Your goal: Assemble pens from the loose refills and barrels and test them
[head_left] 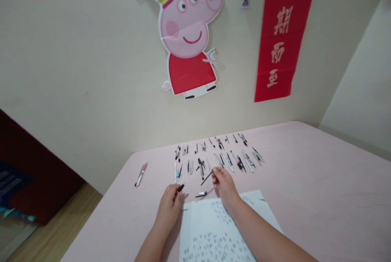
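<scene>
My left hand (170, 205) is closed round a small black pen part (180, 188) that sticks out past the fingers. My right hand (224, 183) pinches one end of a thin black pen refill (207, 178), which slants down to the left. Both hands hover over the pink table (305, 180). Between them lies a short black-and-silver pen piece (201, 194). Just beyond the hands, several taken-apart pens and pen parts (220, 157) lie in rows.
White paper sheets (210, 229) with handwriting lie under my forearms. A red-and-white pen (141, 174) lies alone at the table's left edge. A cartoon pig cutout (189, 34) and a red banner (282, 29) hang on the wall behind. Wooden floor (58, 229) shows at the left.
</scene>
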Demonstrator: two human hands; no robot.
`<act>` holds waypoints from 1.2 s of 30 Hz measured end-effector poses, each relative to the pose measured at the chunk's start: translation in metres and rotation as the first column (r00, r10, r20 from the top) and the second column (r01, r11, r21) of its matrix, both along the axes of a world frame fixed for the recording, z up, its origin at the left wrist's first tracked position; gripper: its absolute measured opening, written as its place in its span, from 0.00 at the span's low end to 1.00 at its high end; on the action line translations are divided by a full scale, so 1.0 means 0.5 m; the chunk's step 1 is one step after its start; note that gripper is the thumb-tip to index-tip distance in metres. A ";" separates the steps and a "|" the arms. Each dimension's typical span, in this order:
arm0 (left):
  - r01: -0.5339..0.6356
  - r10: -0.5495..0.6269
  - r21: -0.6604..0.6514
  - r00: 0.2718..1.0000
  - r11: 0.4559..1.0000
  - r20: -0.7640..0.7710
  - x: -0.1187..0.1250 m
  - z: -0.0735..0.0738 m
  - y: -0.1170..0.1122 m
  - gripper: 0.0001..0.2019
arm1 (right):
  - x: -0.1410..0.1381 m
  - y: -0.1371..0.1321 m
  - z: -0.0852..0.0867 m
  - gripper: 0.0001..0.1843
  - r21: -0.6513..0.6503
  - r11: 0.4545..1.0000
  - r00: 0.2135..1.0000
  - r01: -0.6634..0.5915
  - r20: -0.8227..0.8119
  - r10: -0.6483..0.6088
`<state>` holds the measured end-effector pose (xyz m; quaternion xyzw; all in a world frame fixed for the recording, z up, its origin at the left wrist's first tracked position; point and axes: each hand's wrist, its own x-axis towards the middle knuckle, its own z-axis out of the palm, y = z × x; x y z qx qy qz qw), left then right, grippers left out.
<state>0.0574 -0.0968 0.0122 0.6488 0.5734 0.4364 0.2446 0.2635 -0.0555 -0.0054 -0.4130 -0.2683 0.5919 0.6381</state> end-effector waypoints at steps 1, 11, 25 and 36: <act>-0.016 0.017 -0.015 0.999 1.000 0.051 0.003 -0.002 0.001 0.09 | -0.003 -0.004 0.004 0.18 0.009 0.999 0.999 -0.052 0.000 0.052; 0.241 0.082 -0.416 0.778 0.877 0.623 0.063 0.003 -0.030 0.17 | -0.028 -0.037 0.017 0.22 0.091 0.885 0.889 -0.456 0.080 0.450; 0.352 0.234 -0.465 0.535 0.812 0.812 0.090 0.012 -0.037 0.07 | -0.037 -0.038 0.003 0.16 0.144 0.864 0.845 -0.483 0.334 0.417; 0.388 0.486 -0.605 0.367 0.695 0.793 0.095 0.027 -0.031 0.08 | -0.037 -0.046 0.004 0.03 0.328 0.801 0.744 -0.501 0.636 0.205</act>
